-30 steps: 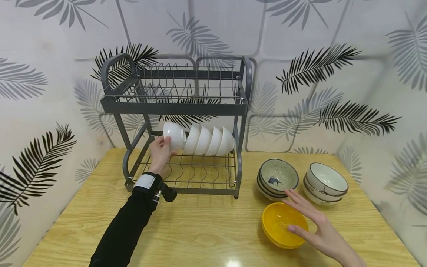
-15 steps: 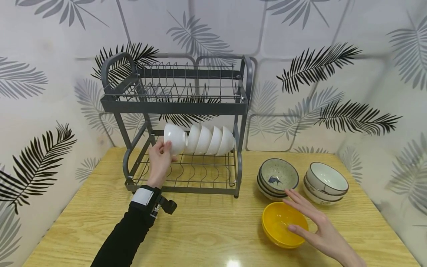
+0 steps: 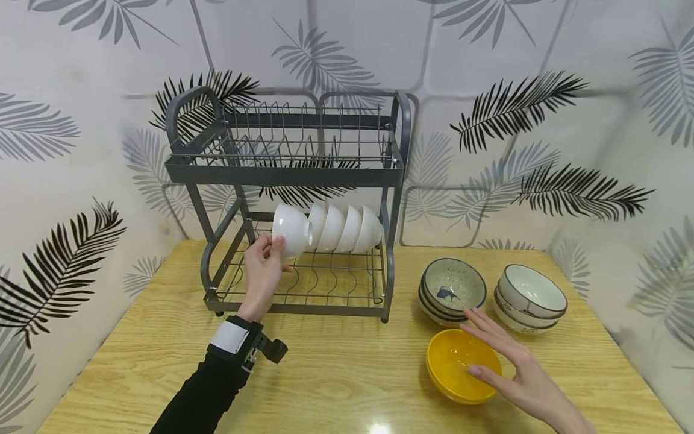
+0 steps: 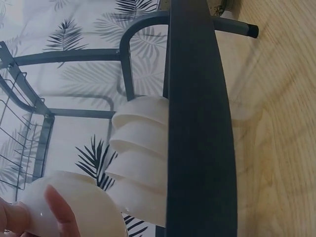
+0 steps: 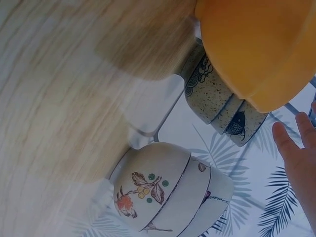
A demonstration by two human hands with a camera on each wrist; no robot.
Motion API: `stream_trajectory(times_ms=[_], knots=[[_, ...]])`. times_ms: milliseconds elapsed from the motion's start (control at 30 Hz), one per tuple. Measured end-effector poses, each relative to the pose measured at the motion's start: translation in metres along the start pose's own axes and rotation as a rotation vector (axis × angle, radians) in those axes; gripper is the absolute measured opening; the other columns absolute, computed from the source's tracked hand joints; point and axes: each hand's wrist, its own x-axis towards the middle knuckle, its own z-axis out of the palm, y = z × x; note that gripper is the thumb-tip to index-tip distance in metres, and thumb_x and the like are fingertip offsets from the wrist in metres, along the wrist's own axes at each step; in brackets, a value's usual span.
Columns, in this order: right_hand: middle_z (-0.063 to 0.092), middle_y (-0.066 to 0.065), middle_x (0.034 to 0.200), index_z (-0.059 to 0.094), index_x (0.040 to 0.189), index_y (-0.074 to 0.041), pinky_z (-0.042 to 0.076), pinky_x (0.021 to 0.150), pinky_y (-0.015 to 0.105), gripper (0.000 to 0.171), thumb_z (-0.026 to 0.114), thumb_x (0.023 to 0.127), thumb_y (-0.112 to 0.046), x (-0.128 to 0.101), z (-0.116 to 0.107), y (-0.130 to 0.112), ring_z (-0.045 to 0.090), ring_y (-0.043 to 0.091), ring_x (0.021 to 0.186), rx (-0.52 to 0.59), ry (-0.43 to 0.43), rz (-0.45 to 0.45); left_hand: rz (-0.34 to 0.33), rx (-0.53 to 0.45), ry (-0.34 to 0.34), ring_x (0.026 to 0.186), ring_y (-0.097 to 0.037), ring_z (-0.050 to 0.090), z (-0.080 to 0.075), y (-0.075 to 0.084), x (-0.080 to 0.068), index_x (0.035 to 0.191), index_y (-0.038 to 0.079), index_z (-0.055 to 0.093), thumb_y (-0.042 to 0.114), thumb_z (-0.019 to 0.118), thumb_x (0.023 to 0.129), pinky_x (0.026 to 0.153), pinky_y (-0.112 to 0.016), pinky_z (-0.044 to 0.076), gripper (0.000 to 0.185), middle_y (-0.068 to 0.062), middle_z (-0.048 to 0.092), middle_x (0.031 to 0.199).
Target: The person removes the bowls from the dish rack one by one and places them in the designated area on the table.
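My left hand [image 3: 264, 265] grips a white bowl [image 3: 291, 229] at the left end of a row of white bowls [image 3: 347, 229] standing on edge in the lower tier of a grey dish rack [image 3: 282, 175]. The left wrist view shows that bowl [image 4: 74, 207] in my fingers beside the stacked row [image 4: 143, 158]. My right hand [image 3: 504, 358] lies flat and open, its fingers resting on the rim of a yellow bowl [image 3: 455, 367] on the wooden table [image 3: 336, 374].
A stack of speckled grey bowls with a fish motif [image 3: 452, 289] and a stack of cream bowls [image 3: 528, 298] stand at the table's right. The right wrist view shows both stacks [image 5: 222, 98] [image 5: 173, 197]. Leaf-patterned walls close in the table on three sides.
My left hand has drawn back slightly toward me and to the right with the white bowl, which has tilted. The right hand has stayed on the yellow bowl.
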Motion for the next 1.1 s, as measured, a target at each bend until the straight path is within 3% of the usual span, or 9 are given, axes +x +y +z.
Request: stream_trajectory(times_ms=[300, 500, 700, 967, 1100], knots=[[0.037, 0.004, 0.164, 0.055, 0.143, -0.009, 0.018, 0.114, 0.002, 0.067, 0.077, 0.081, 0.002, 0.007, -0.003, 0.0, 0.025, 0.001, 0.153, 0.008, -0.003, -0.02, 0.071, -0.002, -0.027, 0.072, 0.0, 0.062, -0.001, 0.011, -0.012, 0.119, -0.011, 0.061, 0.014, 0.051, 0.105, 0.056, -0.018, 0.056, 0.03, -0.033, 0.065, 0.118], [0.039, 0.016, 0.161, 0.056, 0.142, -0.004, 0.019, 0.117, 0.004, 0.066, 0.078, 0.08, 0.004, 0.011, -0.005, -0.001, 0.024, 0.002, 0.154, 0.023, -0.011, -0.022, 0.114, 0.03, -0.049, 0.061, 0.001, 0.06, -0.002, 0.018, -0.021, 0.119, -0.012, 0.062, 0.013, 0.052, 0.105, 0.053, -0.015, 0.052, 0.03, -0.033, 0.066, 0.117], [0.039, 0.009, 0.162, 0.056, 0.14, -0.001, 0.019, 0.119, 0.006, 0.067, 0.078, 0.077, 0.007, 0.016, -0.007, -0.001, 0.026, 0.005, 0.154, 0.031, 0.017, -0.094, 0.148, 0.08, -0.063, 0.073, 0.0, 0.06, -0.006, 0.024, -0.032, 0.117, -0.01, 0.063, 0.013, 0.053, 0.104, 0.055, -0.016, 0.053, 0.028, -0.03, 0.068, 0.113], [0.038, 0.003, 0.163, 0.054, 0.143, -0.003, 0.022, 0.119, 0.008, 0.073, 0.079, 0.076, 0.008, 0.024, -0.014, -0.003, 0.029, 0.005, 0.153, 0.018, 0.039, -0.127, 0.225, 0.131, -0.084, 0.068, -0.001, 0.057, -0.008, 0.031, -0.045, 0.111, -0.009, 0.065, 0.011, 0.055, 0.103, 0.053, -0.017, 0.051, 0.024, -0.029, 0.07, 0.108], [0.039, 0.006, 0.162, 0.053, 0.144, -0.003, 0.022, 0.119, 0.007, 0.073, 0.078, 0.077, 0.008, 0.027, -0.015, -0.004, 0.029, 0.005, 0.153, 0.014, 0.038, -0.121, 0.276, 0.171, -0.1, 0.063, -0.001, 0.056, -0.009, 0.035, -0.053, 0.11, -0.008, 0.066, 0.011, 0.056, 0.102, 0.052, -0.019, 0.051, 0.022, -0.029, 0.071, 0.107]])
